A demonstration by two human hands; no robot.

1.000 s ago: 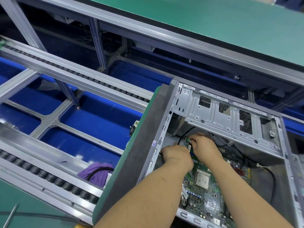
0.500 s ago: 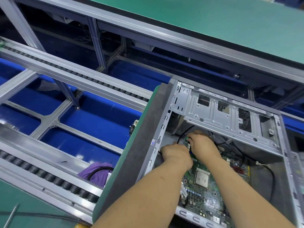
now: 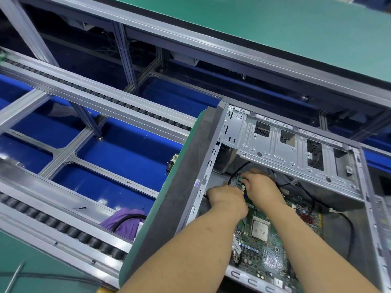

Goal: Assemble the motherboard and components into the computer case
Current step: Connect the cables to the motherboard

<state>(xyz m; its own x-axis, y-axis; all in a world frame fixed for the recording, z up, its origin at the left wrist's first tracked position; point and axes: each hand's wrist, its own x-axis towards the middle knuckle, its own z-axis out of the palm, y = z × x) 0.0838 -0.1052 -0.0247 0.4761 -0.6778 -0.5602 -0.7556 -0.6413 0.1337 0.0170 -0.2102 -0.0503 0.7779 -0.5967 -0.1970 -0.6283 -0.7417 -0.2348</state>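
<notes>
Two hands reach into the open computer case [image 3: 275, 149] over its seated motherboard [image 3: 264, 246]: right hand [image 3: 261, 187] pinches a small green connector [image 3: 240, 179], left hand [image 3: 225, 198] curled beside it, its hold hidden.

Fingertips of both hands — hidden behind knuckles

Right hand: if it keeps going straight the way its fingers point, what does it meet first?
The right hand points up-left, deeper into the case. First in line is probably the black cable looping at the motherboard edge, then the case wall under the drive bracket. Depth is unclear.
</notes>
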